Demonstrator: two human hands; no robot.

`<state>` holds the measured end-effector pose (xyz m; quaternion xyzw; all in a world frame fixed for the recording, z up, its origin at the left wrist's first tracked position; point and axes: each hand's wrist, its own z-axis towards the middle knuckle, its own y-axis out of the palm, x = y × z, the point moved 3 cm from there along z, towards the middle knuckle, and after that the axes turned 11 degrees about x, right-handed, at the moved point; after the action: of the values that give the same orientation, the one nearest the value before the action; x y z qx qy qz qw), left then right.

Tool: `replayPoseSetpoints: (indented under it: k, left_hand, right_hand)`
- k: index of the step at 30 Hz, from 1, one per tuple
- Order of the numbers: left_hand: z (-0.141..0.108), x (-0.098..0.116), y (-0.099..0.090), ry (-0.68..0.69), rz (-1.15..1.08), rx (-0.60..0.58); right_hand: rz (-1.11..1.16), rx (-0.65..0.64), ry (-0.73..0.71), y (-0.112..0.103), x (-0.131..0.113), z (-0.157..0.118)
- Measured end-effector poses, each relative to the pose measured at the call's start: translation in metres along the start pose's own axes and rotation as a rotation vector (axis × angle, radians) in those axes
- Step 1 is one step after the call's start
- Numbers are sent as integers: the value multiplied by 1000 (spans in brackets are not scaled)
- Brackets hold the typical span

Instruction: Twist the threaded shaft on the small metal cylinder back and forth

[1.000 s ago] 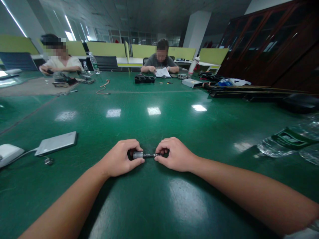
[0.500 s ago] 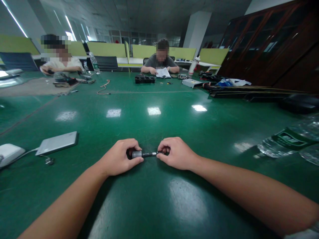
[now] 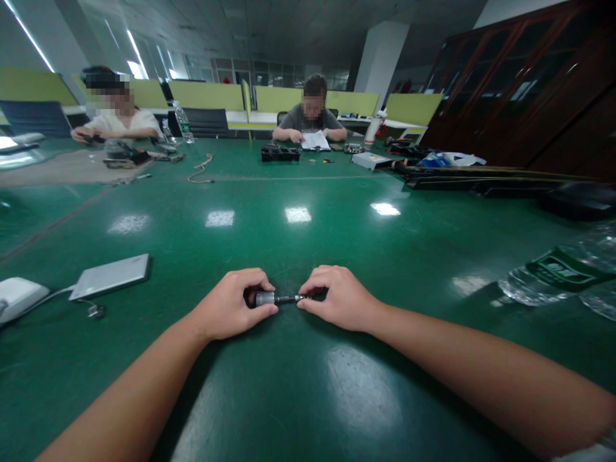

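Note:
Low over the green table (image 3: 269, 237), a small silver cylinder with a thin dark shaft (image 3: 265, 298) lies sideways between my hands. My left hand (image 3: 233, 303) grips its thick silver end between thumb and fingers. The thumb and fingertips of my right hand (image 3: 339, 297) pinch the thin shaft near its right end. A bit of the shaft shows inside the curl of my right fingers. Between the two grips the dark middle of the shaft is bare.
At left lie a silver flat box (image 3: 111, 276) and a white device (image 3: 22, 298) with a cable. A water bottle (image 3: 553, 273) lies at right. Across the table sit two people, near a black tray (image 3: 280, 153), a clipboard (image 3: 316, 140) and dark long parts (image 3: 447, 178).
My right fingertips have moved slightly left along the shaft, closer to my left hand. My left hand stays put on the silver end. The person at far left has shifted slightly.

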<state>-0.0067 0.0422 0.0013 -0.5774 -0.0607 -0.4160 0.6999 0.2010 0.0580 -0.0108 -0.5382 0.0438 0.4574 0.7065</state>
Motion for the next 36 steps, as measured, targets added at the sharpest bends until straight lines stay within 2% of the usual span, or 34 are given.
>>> replayPoseSetpoints:
  k: [6,20,36]
  left_hand:
    - [0,6,4,-15,-31,-19]
    - [0,9,7,-5,-25,-55]
    - [0,12,8,29,-32,-50]
  right_hand:
    - [119,0,-49,5,-4,-1]
    - [156,-95,-179,5,-13,-1]
    - [116,-86,-177,4,-14,0]
